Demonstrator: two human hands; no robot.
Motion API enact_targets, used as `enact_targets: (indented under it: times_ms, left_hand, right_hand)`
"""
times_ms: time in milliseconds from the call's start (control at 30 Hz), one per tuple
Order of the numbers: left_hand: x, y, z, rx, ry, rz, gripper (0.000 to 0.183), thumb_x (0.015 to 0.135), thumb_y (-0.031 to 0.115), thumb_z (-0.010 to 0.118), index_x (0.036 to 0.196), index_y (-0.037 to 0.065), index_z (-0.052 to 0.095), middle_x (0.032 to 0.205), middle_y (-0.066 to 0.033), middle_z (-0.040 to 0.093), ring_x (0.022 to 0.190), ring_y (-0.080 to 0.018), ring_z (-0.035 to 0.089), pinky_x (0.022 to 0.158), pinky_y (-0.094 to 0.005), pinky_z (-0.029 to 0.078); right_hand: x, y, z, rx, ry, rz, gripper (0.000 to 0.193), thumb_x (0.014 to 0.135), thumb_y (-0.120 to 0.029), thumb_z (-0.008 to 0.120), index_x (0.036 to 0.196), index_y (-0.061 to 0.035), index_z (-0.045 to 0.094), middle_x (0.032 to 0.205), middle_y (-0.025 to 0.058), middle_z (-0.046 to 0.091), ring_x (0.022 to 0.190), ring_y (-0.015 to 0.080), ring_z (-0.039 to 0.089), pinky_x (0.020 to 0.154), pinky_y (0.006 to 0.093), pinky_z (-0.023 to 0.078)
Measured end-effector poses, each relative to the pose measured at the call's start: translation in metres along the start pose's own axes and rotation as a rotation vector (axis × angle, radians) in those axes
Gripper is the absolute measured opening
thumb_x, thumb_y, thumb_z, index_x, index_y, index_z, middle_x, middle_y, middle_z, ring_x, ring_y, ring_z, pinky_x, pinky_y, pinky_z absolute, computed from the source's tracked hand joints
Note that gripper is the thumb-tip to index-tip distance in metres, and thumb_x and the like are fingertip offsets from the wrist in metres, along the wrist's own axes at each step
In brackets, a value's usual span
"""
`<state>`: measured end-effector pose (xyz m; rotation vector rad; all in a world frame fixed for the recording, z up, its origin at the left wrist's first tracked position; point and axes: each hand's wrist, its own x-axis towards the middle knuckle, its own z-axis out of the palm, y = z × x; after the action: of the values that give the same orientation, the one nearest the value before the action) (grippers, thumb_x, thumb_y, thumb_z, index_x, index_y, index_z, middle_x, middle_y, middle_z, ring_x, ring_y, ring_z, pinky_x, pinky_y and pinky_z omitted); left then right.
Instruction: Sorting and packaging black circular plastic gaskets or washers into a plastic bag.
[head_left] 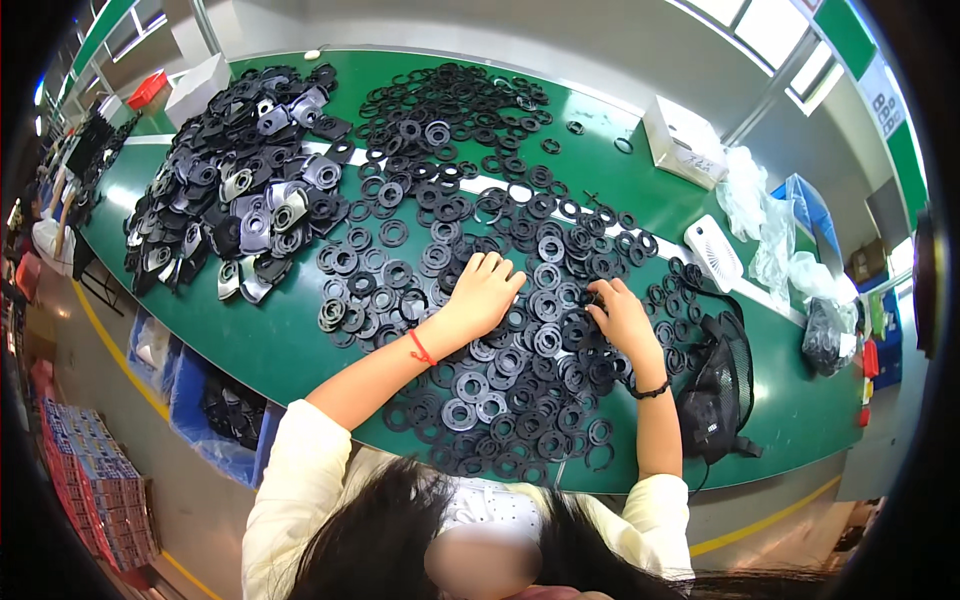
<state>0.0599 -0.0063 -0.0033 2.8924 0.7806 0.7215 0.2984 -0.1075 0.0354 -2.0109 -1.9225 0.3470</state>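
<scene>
Loose black rings [508, 362] lie in a wide, overlapping spread over the middle of the green table [280, 345]. My left hand [483, 292] is over the centre of the spread, its fingers curled down among the rings; whatever is under the fingertips is hidden. A red cord circles that wrist. To its right, my right hand [622, 315] has thumb and fingers closed on a black ring, only partly visible at the fingertips. A dark band is on the right wrist. More black rings [440, 105] are heaped farther back.
A tall heap of black and silver plate-like parts [245, 200] stands at left. On the right are a black mesh bag [718, 385], a white perforated device [713, 253], a white box [684, 142] and clear plastic bags [772, 250]. Blue bins [205, 430] sit below the table's left edge.
</scene>
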Motion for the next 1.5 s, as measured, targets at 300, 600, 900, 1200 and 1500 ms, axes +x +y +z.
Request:
enact_targets:
  times_ms: [300, 600, 900, 1200, 1500]
  left_hand:
    - [0.005, -0.003, 0.006, 0.083, -0.023, 0.056, 0.018, 0.077, 0.012, 0.062, 0.094, 0.010, 0.056, 0.082, -0.0054, 0.056, 0.091, -0.0230, 0.053, 0.083, -0.0383, 0.035]
    - [0.015, -0.015, -0.011, -0.240, 0.113, -0.175, 0.011, 0.085, 0.010, 0.054, 0.095, 0.009, 0.055, 0.083, -0.0061, 0.059, 0.088, -0.0261, 0.055, 0.082, -0.0398, 0.037]
    - [0.011, -0.028, -0.021, -0.470, 0.218, -0.312, 0.008, 0.086, 0.010, 0.054, 0.092, 0.005, 0.057, 0.082, -0.0083, 0.062, 0.080, -0.0273, 0.057, 0.073, -0.0390, 0.042]
    - [0.020, -0.036, -0.026, -1.010, 0.264, -0.525, 0.013, 0.092, 0.010, 0.053, 0.100, 0.001, 0.057, 0.075, -0.0053, 0.061, 0.069, -0.0097, 0.058, 0.064, -0.0256, 0.046]
    - [0.010, -0.061, -0.015, -1.569, 0.268, -0.660, 0.020, 0.095, 0.009, 0.046, 0.113, 0.003, 0.053, 0.088, -0.0001, 0.055, 0.078, -0.0080, 0.055, 0.074, -0.0228, 0.047]
  right_hand:
    - [0.014, 0.012, -0.010, 0.115, 0.211, -0.073, 0.010, 0.089, -0.006, 0.048, 0.092, -0.0003, 0.056, 0.087, 0.0191, 0.059, 0.082, 0.0382, 0.057, 0.073, 0.0427, 0.046]
    - [0.133, 0.072, 0.002, 0.062, 0.428, -0.096, 0.013, 0.086, -0.005, 0.050, 0.098, -0.0017, 0.056, 0.081, 0.0194, 0.059, 0.076, 0.0352, 0.058, 0.070, 0.0412, 0.046]
    - [0.221, 0.087, 0.027, -0.114, 0.043, 0.345, 0.045, 0.085, -0.031, 0.062, 0.108, 0.0057, 0.052, 0.105, 0.0298, 0.060, 0.102, 0.0442, 0.057, 0.087, 0.0473, 0.047]
    - [0.245, 0.099, 0.025, -0.356, -0.227, 0.239, 0.034, 0.077, -0.020, 0.067, 0.099, 0.0070, 0.062, 0.082, 0.0249, 0.066, 0.085, 0.0374, 0.065, 0.079, 0.0428, 0.052]
    - [0.155, -0.059, -0.018, 0.784, -0.420, 0.013, 0.038, 0.089, -0.011, 0.048, 0.126, -0.0045, 0.050, 0.066, -0.0029, 0.053, 0.055, 0.0038, 0.046, 0.049, 0.0193, 0.037]
